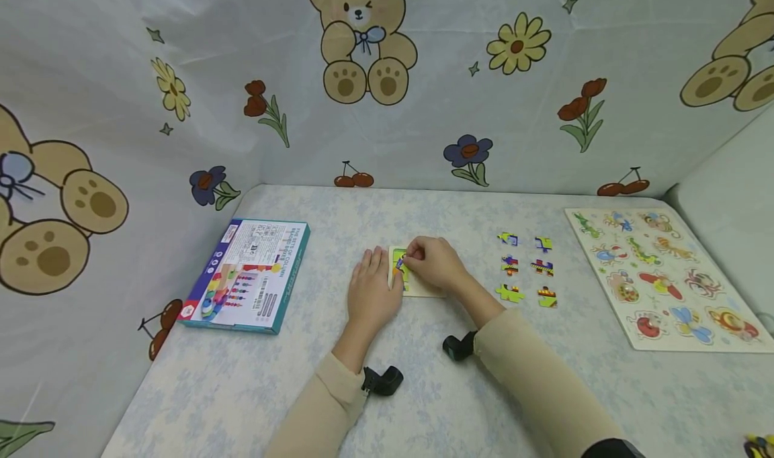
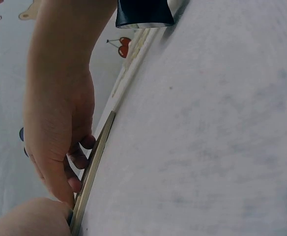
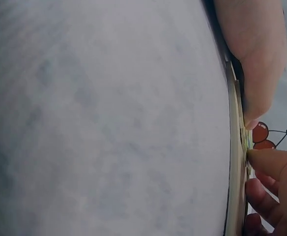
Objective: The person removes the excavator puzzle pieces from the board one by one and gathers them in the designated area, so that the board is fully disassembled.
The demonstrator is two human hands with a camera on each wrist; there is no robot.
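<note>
A small puzzle board point(image 1: 423, 291) with a pale wooden rim and a green-yellow picture lies mid-table. My left hand point(image 1: 373, 290) rests flat at its left edge, fingers straight and thumb toward the picture. From the right, my right hand point(image 1: 437, 262) reaches over the board, its thumb and fingertips pinching a small colourful jigsaw piece point(image 1: 399, 264) low against it. Both hands cover much of the board. Side-on, the left wrist view shows the right hand point(image 2: 60, 132) above the board's thin edge point(image 2: 95, 164); the right wrist view shows the left hand point(image 3: 254, 64) opposite.
Several loose jigsaw pieces point(image 1: 510, 293) lie in two columns right of the board. A flat blue-edged box point(image 1: 256, 277) is at left. At right lies a large insect picture board point(image 1: 656, 297). A printed bear curtain point(image 1: 423, 129) hangs behind the table.
</note>
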